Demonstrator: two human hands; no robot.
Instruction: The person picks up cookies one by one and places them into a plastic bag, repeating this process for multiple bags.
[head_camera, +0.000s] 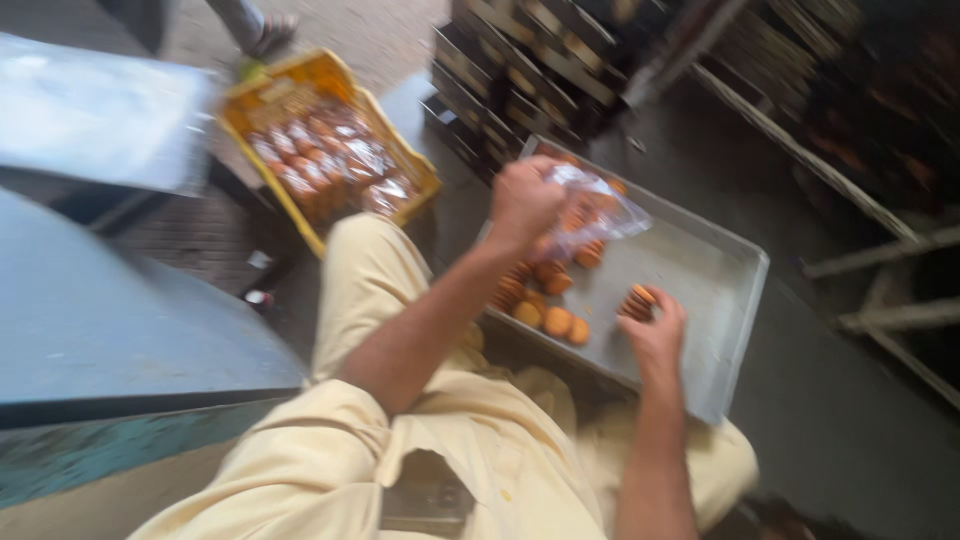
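Note:
My left hand (525, 200) is raised over a grey metal tray (715, 265) and grips a clear plastic bag (592, 205) with a few round orange-brown biscuits inside. My right hand (655, 330) rests on the tray and pinches a short stack of the same biscuits (637, 301). More loose biscuits (548, 300) lie in a small heap on the tray's near left part, just below the bag. The picture is blurred by motion.
A yellow crate (250, 105) at the left holds several filled bags of biscuits. Dark stacked trays (530, 70) stand behind the metal tray. A blue-grey table (110, 320) is at my left. Another person's foot (268, 35) shows at the top.

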